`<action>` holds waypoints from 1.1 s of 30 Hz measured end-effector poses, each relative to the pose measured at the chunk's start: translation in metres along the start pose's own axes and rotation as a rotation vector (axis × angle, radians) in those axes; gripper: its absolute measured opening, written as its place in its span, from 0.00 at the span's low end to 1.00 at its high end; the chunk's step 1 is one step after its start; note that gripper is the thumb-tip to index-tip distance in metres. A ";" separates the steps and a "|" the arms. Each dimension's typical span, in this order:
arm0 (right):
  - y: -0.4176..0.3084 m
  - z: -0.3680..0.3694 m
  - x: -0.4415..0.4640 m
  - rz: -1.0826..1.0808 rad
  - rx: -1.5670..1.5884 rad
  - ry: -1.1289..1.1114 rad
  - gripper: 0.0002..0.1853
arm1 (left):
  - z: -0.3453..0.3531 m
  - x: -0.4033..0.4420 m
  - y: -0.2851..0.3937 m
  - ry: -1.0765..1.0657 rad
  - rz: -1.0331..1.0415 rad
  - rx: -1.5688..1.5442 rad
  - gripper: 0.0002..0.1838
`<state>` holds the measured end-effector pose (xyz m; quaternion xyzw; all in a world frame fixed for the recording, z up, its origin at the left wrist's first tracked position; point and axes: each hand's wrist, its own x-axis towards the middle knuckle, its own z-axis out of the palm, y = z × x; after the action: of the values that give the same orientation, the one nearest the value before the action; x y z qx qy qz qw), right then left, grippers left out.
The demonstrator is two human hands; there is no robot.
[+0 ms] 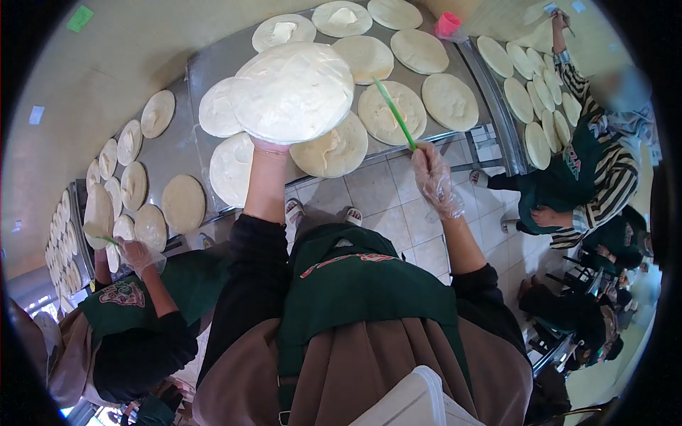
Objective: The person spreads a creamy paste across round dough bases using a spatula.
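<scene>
My left hand (pixel 271 146) holds up a large round flatbread (pixel 293 92) from beneath, its top coated with white cream; my fingers are hidden under it. A clear plastic glove covers my right hand (pixel 436 183), which is closed around a thin green spreader (pixel 395 113). The spreader's tip points up and left, apart from the raised flatbread. On the metal table (pixel 234 60) beneath lie several more rounds. One creamy round (pixel 392 113) lies behind the spreader, and a partly coated round (pixel 331 148) sits below the raised one.
A pink cup (pixel 448 24) stands at the table's far right. To the left, a co-worker's gloved hand (pixel 138 255) holds a green tool near other rounds. A person in a striped sleeve (pixel 612 177) stands by the right table's rounds (pixel 538 145). Tiled floor (pixel 376 188) shows below.
</scene>
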<state>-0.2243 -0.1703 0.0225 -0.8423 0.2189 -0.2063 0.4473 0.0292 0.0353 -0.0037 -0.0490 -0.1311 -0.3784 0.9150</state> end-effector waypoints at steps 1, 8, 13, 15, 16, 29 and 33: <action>-0.012 -0.004 0.008 -0.075 -0.064 -0.023 0.06 | 0.000 0.001 -0.001 -0.001 -0.002 0.000 0.36; -0.022 0.014 0.004 -0.140 -0.157 -0.195 0.07 | 0.015 0.012 -0.017 -0.047 -0.074 -0.126 0.35; -0.033 0.030 -0.024 -0.176 -0.094 -0.351 0.08 | -0.001 0.014 -0.022 0.011 0.017 -0.122 0.36; -0.041 0.032 -0.026 -0.169 -0.094 -0.375 0.08 | -0.010 0.013 -0.019 0.055 0.119 -0.061 0.36; -0.044 0.031 -0.026 -0.161 -0.094 -0.402 0.08 | -0.012 0.013 -0.018 0.056 0.118 -0.061 0.36; -0.057 0.015 -0.002 0.085 -0.013 -0.173 0.05 | 0.008 0.022 -0.015 0.166 0.210 0.217 0.34; -0.068 0.020 -0.012 0.040 -0.010 -0.238 0.05 | -0.002 0.031 -0.015 0.188 0.177 0.285 0.33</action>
<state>-0.2110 -0.1160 0.0674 -0.8586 0.1818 -0.0948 0.4698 0.0400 0.0038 0.0030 0.1054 -0.0924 -0.2771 0.9506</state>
